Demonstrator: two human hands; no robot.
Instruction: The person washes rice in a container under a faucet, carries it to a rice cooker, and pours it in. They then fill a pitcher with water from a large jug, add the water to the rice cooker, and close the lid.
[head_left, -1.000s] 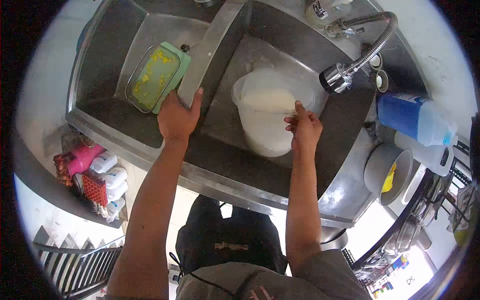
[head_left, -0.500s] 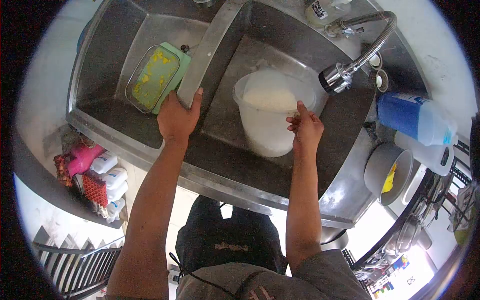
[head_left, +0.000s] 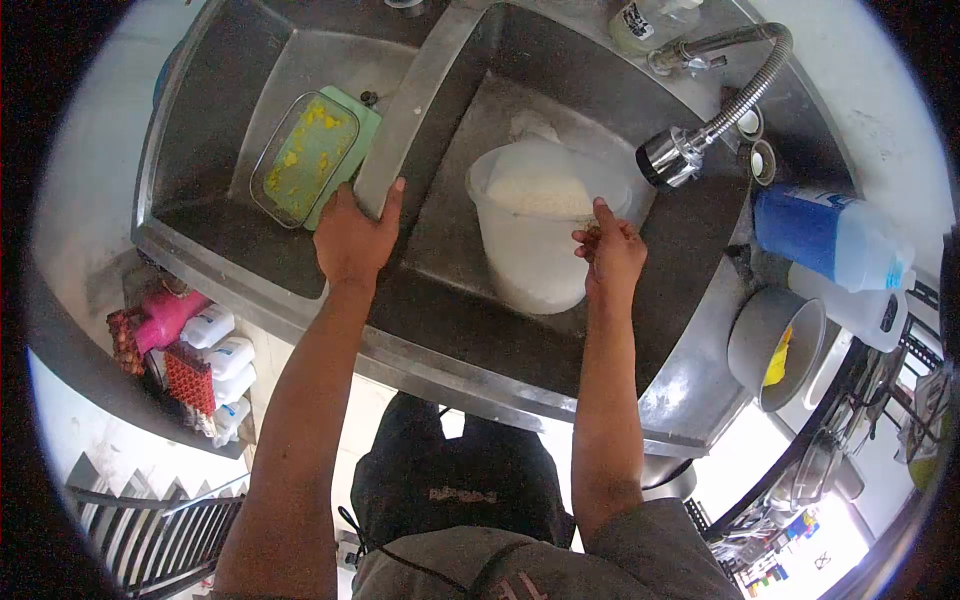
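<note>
A translucent plastic bucket (head_left: 530, 262) is tilted away from me in the right sink basin. Pale grains that look like rice (head_left: 545, 190) lie inside it, and cloudy liquid (head_left: 533, 127) shows on the basin floor past its far rim. My right hand (head_left: 612, 252) pinches the near right rim, thumb and fingers closed on it. Over the near end of the steel sink divider (head_left: 410, 130) sits my left hand (head_left: 355, 240), thumb on the right side and fingers on the left, gripping it.
In the left basin (head_left: 220, 90) are a green tray (head_left: 355, 120) and a wire-rimmed strainer (head_left: 305, 155) with yellow scraps. A flexible faucet (head_left: 672, 158) hangs right of the bucket. Along the right edge stand a blue-liquid jug (head_left: 815, 230) and a metal pot (head_left: 765, 345).
The bucket tips slightly more away from me, and more cloudy liquid shows beyond its far rim. Both hands keep nearly the same places.
</note>
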